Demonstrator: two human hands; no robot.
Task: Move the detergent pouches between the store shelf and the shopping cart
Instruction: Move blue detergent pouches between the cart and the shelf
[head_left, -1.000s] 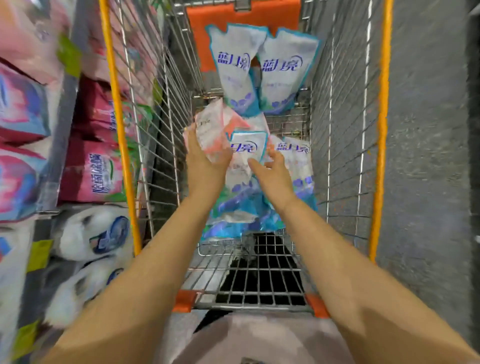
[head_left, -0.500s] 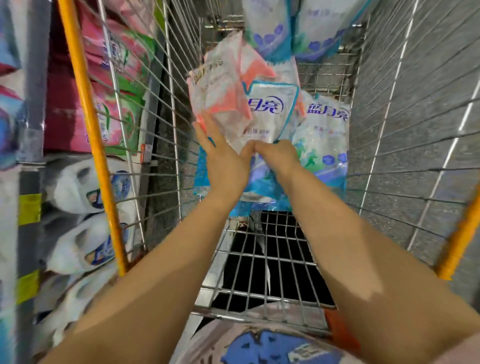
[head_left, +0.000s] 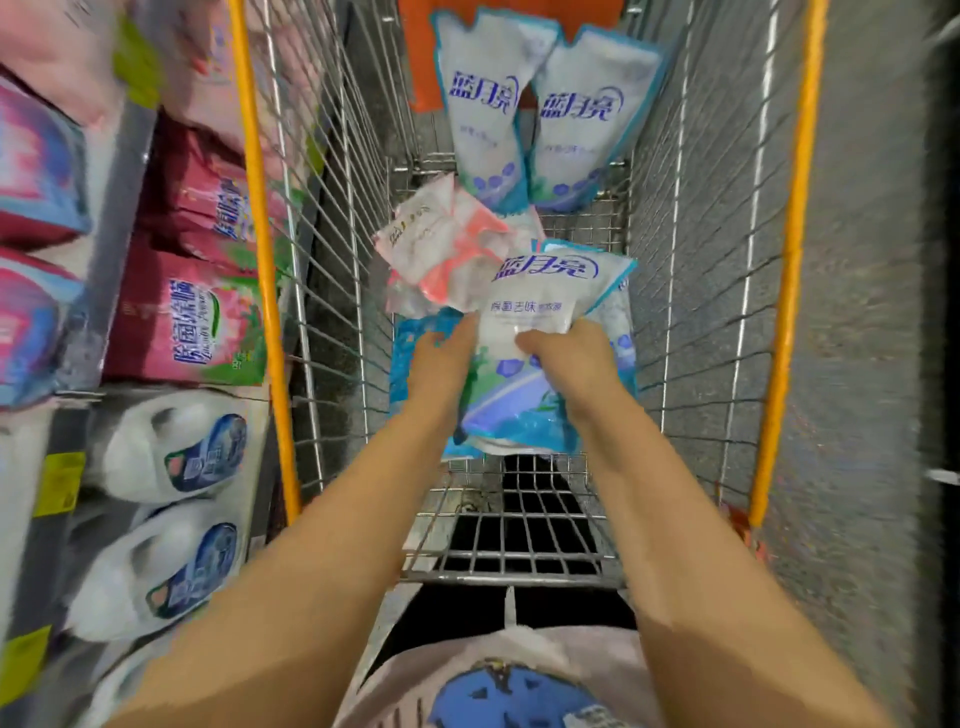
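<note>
Inside the wire shopping cart (head_left: 696, 291) lies a pile of detergent pouches. My right hand (head_left: 576, 364) grips the top white-and-blue pouch (head_left: 535, 306) from its right side. My left hand (head_left: 441, 358) holds the same pouch at its left edge, fingers partly under it. A pink-and-white pouch (head_left: 441, 244) lies behind, slanting left. Two more white-and-blue pouches (head_left: 488, 104) (head_left: 587, 119) lean upright against the cart's far end. Another blue pouch (head_left: 410, 343) lies beneath the pile.
The store shelf (head_left: 119, 208) stands at the left, holding pink pouches (head_left: 192, 322) above and white detergent jugs (head_left: 171, 447) below. Orange rails (head_left: 260, 249) top the cart's sides. Grey floor (head_left: 872, 312) runs along the right. The cart's near floor grid (head_left: 514, 530) is bare.
The view pulled back and up. The white-and-blue pouch came forward, above the pink one, and both hands now hold it by its sides.
</note>
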